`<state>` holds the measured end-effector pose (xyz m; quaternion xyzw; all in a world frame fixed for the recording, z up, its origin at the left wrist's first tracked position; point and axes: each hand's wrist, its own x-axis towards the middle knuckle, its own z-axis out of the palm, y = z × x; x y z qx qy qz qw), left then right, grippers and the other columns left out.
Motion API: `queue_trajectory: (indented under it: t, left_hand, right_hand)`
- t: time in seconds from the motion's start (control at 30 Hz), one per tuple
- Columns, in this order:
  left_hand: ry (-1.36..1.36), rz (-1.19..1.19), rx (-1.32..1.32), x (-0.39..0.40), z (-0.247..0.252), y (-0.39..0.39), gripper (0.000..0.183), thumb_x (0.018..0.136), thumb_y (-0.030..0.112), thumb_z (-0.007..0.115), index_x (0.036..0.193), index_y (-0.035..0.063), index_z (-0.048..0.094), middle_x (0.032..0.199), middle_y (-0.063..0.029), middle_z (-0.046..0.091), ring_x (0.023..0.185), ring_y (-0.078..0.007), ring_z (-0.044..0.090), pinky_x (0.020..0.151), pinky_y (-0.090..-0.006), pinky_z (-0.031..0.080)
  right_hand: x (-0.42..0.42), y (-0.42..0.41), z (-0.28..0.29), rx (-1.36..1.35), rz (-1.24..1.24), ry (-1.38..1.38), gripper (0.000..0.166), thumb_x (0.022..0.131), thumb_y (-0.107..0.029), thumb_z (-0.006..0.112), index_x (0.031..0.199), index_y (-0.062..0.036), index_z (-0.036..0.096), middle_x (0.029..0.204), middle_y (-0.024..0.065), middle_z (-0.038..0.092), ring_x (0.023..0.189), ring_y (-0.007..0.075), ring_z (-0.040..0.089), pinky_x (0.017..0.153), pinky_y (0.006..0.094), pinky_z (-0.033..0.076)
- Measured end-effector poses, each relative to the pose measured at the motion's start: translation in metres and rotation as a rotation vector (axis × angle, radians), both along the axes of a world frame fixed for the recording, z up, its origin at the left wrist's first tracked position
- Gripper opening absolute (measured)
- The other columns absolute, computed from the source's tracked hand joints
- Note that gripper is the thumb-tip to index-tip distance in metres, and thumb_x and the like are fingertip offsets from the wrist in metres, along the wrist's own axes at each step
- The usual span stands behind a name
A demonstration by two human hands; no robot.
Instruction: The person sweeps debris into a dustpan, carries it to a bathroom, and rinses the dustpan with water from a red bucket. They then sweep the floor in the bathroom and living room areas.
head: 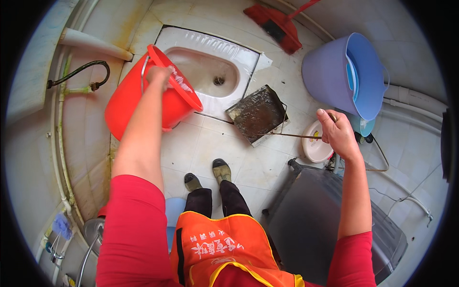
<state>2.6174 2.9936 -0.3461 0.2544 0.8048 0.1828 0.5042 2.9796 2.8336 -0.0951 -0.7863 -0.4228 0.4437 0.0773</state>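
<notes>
My left hand (158, 77) grips the rim of a large red plastic bucket (129, 100), which is tilted toward the squat toilet (236, 48). White foam (181, 80) shows at the bucket's mouth, but most of its inside is hidden. Cloudy liquid wets the toilet's bowl around the drain hole (219, 80). In my right hand (337, 134) is a thin rusty metal rod (296, 136), the handle of a square metal dustpan (260, 113). The dustpan rests on the tiles beside the toilet, its dark inside wet and dirty.
A purple tub (324, 71) with a blue basin inside lies tilted at right. Near it are a pale washbasin (315, 143) and a dark grey appliance-like box (315, 215). A red plastic dustpan (274, 28) sits by the far wall. Pipes (96, 45) run along the left wall.
</notes>
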Motion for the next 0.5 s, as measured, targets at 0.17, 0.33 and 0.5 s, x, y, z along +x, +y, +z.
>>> queue_trajectory:
  t: [0.17,0.33,0.5]
  left_hand:
    - [0.006,-0.026,-0.032,-0.003,-0.013,0.036,0.034,0.079,0.015,0.063,0.104,-0.0050,0.053,0.099,-0.0140,0.057,0.078,-0.0234,0.063,0.060,-0.0392,0.058]
    - [0.012,-0.007,-0.010,-0.015,-0.047,0.064,0.037,0.078,0.016,0.064,0.107,-0.0037,0.051,0.107,-0.0150,0.054,0.081,-0.0239,0.063,0.064,-0.0396,0.058]
    - [0.015,-0.033,-0.014,-0.011,-0.054,0.076,0.037,0.077,0.016,0.064,0.106,-0.0030,0.053,0.106,-0.0143,0.053,0.082,-0.0217,0.061,0.065,-0.0377,0.058]
  right_hand:
    - [0.002,0.005,0.001,-0.020,-0.055,0.079,0.041,0.090,-0.035,0.049,0.067,-0.0013,0.046,0.053,-0.0015,0.039,0.047,0.0070,0.041,0.046,0.0253,0.037]
    - [0.003,0.007,-0.003,-0.022,-0.078,0.176,0.038,0.090,-0.034,0.049,0.068,-0.0025,0.047,0.053,-0.0031,0.036,0.046,0.0057,0.037,0.043,0.0231,0.033]
    - [0.001,0.006,-0.004,-0.017,-0.083,0.156,0.038,0.090,-0.034,0.050,0.067,-0.0039,0.045,0.053,-0.0037,0.035,0.045,0.0054,0.035,0.042,0.0224,0.031]
